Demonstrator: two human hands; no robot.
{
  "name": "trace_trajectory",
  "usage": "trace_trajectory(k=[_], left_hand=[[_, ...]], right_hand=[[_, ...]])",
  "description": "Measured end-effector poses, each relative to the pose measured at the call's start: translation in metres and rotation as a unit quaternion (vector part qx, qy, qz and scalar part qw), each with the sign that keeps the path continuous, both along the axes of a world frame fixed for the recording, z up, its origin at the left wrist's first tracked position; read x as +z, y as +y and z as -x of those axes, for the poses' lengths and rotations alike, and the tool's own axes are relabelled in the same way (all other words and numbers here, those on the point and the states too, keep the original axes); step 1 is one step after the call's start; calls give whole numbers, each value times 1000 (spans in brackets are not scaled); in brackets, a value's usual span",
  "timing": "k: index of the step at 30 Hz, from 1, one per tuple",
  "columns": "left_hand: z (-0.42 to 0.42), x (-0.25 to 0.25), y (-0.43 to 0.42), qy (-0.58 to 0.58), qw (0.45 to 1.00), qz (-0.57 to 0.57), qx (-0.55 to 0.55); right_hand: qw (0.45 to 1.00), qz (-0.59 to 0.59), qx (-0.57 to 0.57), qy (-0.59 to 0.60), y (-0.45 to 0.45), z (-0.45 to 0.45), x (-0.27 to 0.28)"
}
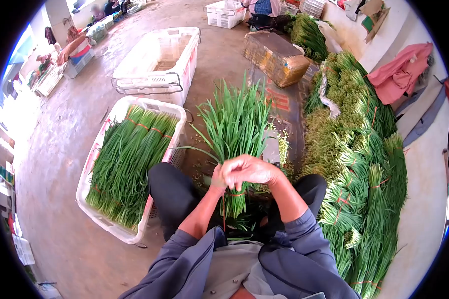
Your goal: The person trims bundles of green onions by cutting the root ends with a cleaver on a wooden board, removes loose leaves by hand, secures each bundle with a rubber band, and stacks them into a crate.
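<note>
Upright between my knees stands a bundle of garlic chives, leaves fanned at the top. A red tie circles its lower stems, and a loose red strand hangs down on the left. My left hand is closed at the left side of the stems, its fingers mostly hidden behind the other hand. Crossing over in front, my right hand has curled fingers close to the left wrist; what they pinch, if anything, is too small to make out.
On the left, a white crate holds tied chive bundles. Stacked white crates stand beyond it. A taped cardboard box lies ahead. Many chive bundles are heaped along the right wall. Other people sit at the back.
</note>
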State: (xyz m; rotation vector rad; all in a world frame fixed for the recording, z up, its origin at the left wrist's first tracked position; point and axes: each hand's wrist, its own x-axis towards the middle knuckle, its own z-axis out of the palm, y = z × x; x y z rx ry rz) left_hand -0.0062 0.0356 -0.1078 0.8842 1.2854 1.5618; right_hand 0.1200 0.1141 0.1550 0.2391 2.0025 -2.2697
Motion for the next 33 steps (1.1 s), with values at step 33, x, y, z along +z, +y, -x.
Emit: trace_trajectory(k=[33], left_hand=[[-26,83,-9,77,995,35,49]], right_hand=[[961,-102,-253,-49,8,84,4]])
